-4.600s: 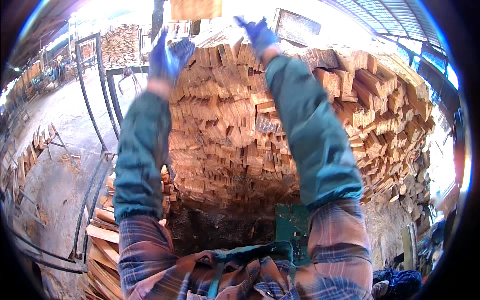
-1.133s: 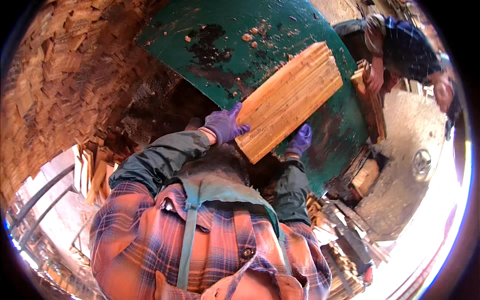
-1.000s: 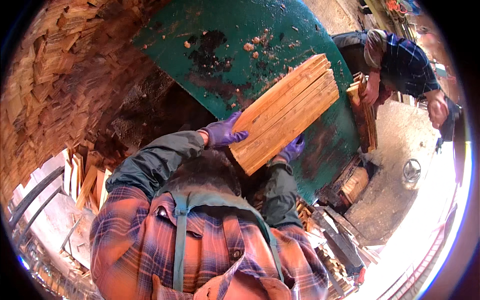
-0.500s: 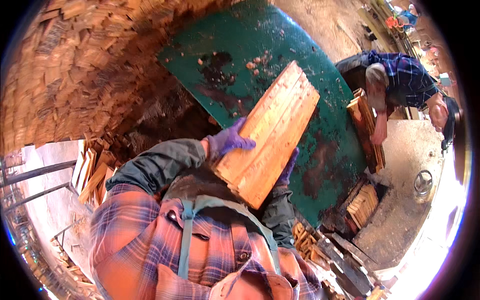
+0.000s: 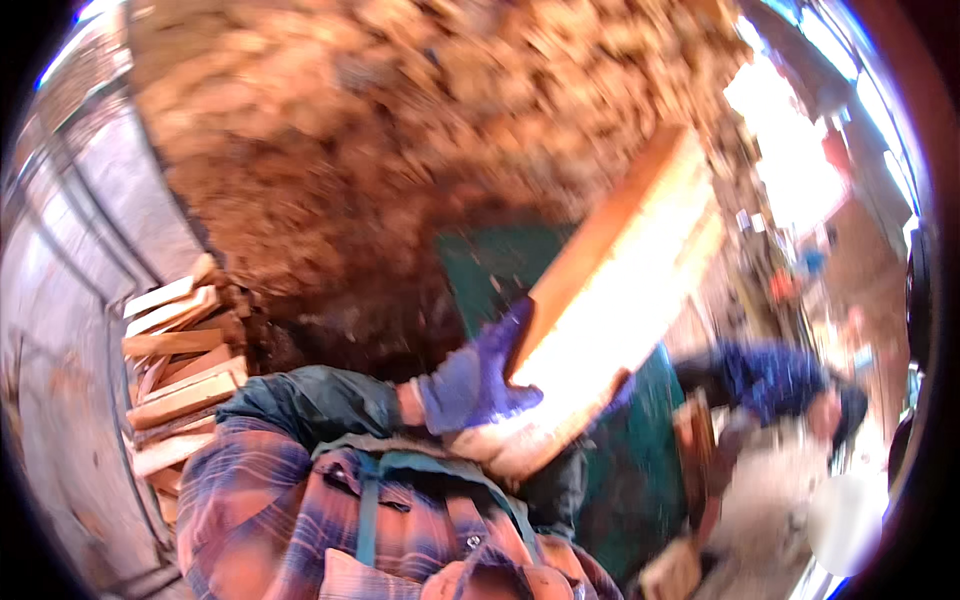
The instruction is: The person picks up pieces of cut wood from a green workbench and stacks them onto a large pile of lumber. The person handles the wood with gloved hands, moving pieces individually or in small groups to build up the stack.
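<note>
I hold a bundle of pale wooden boards (image 5: 618, 300) at a slant in front of my chest, its far end raised up and to the right. My left hand (image 5: 488, 372), in a purple glove, is closed on the bundle's left edge near its lower end. My right hand (image 5: 620, 393) grips the opposite edge; the boards hide most of it and only some purple glove shows. Underneath lies the green tabletop (image 5: 640, 490), partly covered by the boards. Bright light washes out the boards' upper face.
A large heap of wood pieces (image 5: 400, 130) spreads beyond the table. Stacked split wood (image 5: 180, 385) stands at my left beside a pale floor and a dark rail (image 5: 85, 215). At the right a co-worker (image 5: 770, 385) bends near upright boards (image 5: 692, 430). Motion blurs much of this.
My view has swung left, bringing more of the heap into sight and shifting the table and co-worker down. The boards have come along in both hands and look higher and nearer.
</note>
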{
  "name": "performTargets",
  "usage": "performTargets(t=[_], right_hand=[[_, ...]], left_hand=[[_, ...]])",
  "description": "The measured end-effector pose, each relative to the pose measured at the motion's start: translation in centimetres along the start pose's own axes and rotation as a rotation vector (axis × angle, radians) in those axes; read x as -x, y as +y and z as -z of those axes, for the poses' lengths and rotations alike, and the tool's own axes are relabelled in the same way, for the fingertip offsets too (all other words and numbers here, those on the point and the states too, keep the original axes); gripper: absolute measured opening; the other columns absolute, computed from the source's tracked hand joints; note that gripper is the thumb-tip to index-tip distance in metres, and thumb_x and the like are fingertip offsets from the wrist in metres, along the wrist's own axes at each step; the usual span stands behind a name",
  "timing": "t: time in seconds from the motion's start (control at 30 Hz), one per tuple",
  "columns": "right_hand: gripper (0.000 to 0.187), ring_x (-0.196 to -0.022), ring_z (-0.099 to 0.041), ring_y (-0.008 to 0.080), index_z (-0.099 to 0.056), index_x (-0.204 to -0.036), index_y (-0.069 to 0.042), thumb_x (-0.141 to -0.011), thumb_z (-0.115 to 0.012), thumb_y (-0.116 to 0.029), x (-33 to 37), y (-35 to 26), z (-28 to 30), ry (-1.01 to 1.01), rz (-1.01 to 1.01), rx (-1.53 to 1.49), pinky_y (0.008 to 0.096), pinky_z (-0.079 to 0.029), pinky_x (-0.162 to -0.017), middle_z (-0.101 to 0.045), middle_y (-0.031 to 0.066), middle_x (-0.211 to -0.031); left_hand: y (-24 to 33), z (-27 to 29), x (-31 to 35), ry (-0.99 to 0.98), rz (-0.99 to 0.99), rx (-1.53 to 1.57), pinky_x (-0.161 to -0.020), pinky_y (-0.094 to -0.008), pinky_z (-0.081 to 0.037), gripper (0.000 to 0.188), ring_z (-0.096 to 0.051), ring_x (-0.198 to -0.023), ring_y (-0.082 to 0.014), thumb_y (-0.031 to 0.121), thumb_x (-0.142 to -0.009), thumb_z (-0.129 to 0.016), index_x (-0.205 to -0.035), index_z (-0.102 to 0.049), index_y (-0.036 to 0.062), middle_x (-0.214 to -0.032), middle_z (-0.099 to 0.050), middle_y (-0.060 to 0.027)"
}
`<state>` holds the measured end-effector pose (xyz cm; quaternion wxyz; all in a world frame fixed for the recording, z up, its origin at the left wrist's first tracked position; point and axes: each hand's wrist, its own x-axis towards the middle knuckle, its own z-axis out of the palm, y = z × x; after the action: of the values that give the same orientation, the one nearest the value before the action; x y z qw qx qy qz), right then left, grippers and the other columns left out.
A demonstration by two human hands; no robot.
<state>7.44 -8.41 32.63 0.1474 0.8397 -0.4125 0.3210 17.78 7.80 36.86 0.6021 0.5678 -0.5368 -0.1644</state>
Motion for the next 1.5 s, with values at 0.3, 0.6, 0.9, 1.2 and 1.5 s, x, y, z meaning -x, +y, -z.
performTargets(t=[0.3,0.6,0.9,1.2,1.5], right_hand=[[0.06,-0.135,-0.041,0.0294,-0.026,-0.152,-0.017,-0.101,-0.045,-0.041,-21.4,-18.0,1.0,0.357,0.584,-1.663,0.0482,-0.043,-0.108,-0.031,0.0162,-0.154],[0.053,-0.114,-0.06,0.0275,-0.053,-0.137,-0.01,-0.098,-0.051,-0.046,-45.6,-43.9,20.9,-0.465,0.289,-1.933,0.0397,-0.044,-0.103,-0.062,0.0099,-0.128],[0.055,-0.112,-0.062,0.0297,-0.058,-0.13,-0.009,-0.088,-0.068,-0.043,-41.8,-46.6,9.3,0.377,0.459,-1.081,0.0377,-0.047,-0.096,-0.065,0.0143,-0.123],[0.061,-0.128,-0.048,0.0319,-0.046,-0.141,-0.018,-0.086,-0.067,-0.034,-40.0,-53.8,16.2,0.866,1.048,-0.58,0.0443,-0.038,-0.108,-0.051,0.0131,-0.138],[0.09,-0.132,-0.047,0.0301,-0.029,-0.15,-0.012,-0.079,-0.077,-0.04,-45.7,-56.5,16.9,0.597,1.255,-0.38,0.0369,-0.041,-0.11,-0.044,0.0136,-0.146]], left_hand=[[10.7,28.1,-4.5,0.172,-0.289,0.019,-0.115,-0.0378,-0.032,0.085,-0.042,-0.136,-0.0289,0.03,-0.083,-0.078,-0.147,-0.031,-0.0005,-0.152,-0.035,-0.0233],[20.6,63.0,-27.3,0.166,-0.652,-0.719,-0.096,-0.0375,-0.049,0.045,-0.065,-0.107,-0.0259,0.036,-0.076,-0.075,-0.112,-0.07,0.0092,-0.113,-0.07,-0.0123],[13.7,60.9,-18.7,0.466,-0.202,-1.337,-0.104,-0.0427,-0.046,0.087,-0.058,-0.122,-0.0325,0.043,-0.084,-0.074,-0.153,-0.026,0.0264,-0.132,-0.058,-0.0204],[16.0,64.1,-25.8,0.449,0.212,-1.439,-0.103,-0.0394,-0.047,0.085,-0.056,-0.122,-0.0349,0.044,-0.074,-0.079,-0.146,-0.043,0.0193,-0.133,-0.059,-0.0165],[16.0,63.2,-26.5,0.38,0.137,-1.549,-0.086,-0.0354,-0.055,0.075,-0.068,-0.097,-0.0269,0.038,-0.061,-0.087,-0.122,-0.064,0.0015,-0.113,-0.069,-0.0144]])
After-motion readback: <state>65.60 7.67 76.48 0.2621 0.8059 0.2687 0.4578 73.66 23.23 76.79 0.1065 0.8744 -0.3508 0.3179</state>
